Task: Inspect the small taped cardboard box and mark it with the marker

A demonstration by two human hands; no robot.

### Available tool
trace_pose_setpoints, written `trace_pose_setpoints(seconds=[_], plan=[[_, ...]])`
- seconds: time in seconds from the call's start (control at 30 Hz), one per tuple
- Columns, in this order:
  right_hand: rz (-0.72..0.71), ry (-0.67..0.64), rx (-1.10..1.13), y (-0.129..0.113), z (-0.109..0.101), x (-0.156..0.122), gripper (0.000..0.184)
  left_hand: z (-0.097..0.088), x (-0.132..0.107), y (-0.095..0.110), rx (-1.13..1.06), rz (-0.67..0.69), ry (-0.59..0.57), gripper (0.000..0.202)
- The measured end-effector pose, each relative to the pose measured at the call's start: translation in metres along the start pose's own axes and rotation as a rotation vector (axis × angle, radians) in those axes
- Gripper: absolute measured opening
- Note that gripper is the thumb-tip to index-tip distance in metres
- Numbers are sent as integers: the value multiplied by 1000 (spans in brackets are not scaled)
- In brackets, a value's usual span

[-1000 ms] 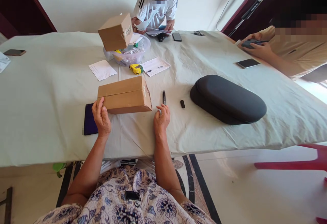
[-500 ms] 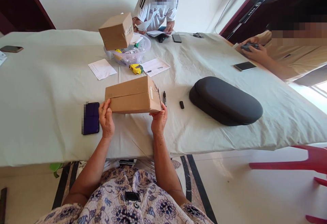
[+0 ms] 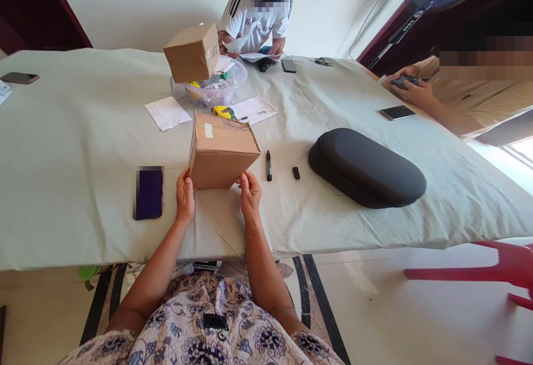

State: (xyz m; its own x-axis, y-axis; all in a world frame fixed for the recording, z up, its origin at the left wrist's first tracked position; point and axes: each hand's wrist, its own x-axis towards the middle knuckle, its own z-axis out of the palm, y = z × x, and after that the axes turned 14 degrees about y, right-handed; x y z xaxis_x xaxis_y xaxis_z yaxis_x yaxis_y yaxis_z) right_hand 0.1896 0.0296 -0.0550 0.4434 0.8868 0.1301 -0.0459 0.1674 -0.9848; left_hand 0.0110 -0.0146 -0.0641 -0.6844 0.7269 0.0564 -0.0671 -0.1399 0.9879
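A brown cardboard box point(image 3: 225, 168) is between my two hands over the near part of the table, tilted, with a small white printed patch and dark scribbled lines on its upper face. My left hand point(image 3: 185, 195) grips its lower left edge, thumb toward me. At its lower right corner, my right hand point(image 3: 250, 193) holds on with fingers partly behind the box. Just right of the box lies a black marker point(image 3: 268, 166), and its likely cap, a small black piece point(image 3: 296, 173), is farther right. Beyond the box sits a yellow tape measure point(image 3: 224, 111), partly covered by it.
A dark zip case point(image 3: 366, 168) lies to the right, a purple-blue phone point(image 3: 149, 193) to the left. Behind are papers point(image 3: 167, 113) and a plastic basin point(image 3: 239, 79) with another cardboard box point(image 3: 191, 54) on top. Two people sit at the far and right sides. A red chair point(image 3: 499, 265) stands lower right.
The cardboard box has been turned in my hands, so a different face with the white patch now shows. My left hand has moved right, and my right hand slightly left and down.
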Motion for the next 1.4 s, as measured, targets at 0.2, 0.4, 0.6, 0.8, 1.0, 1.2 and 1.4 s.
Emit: trace_pose_setpoints(seconds=[0.2, 0.4, 0.6, 0.8, 1.0, 1.2, 1.4], plan=[[-21, -76, -210, 21, -5, -2, 40, -3, 1, -8, 36, 23, -24, 72], [-112, -79, -292, 16, -10, -5, 29, -1, 0, -9, 83, 77, -79, 75], [-66, -84, -155, 16, -8, -7, 29, 0, 2, -11, 73, 70, -52, 69], [-62, -138, -68, 15, -5, -12, 33, -2, 2, -6, -8, 15, -57, 60], [-126, -156, 18, 13, -7, -12, 30, -2, 3, -6, -24, 10, -60, 61], [-156, -174, 90, 9, -5, -13, 27, -2, 3, -6, -40, -1, -51, 60], [-104, -202, 135, 4, -8, -15, 32, -3, 3, -4, -44, 6, -63, 59]])
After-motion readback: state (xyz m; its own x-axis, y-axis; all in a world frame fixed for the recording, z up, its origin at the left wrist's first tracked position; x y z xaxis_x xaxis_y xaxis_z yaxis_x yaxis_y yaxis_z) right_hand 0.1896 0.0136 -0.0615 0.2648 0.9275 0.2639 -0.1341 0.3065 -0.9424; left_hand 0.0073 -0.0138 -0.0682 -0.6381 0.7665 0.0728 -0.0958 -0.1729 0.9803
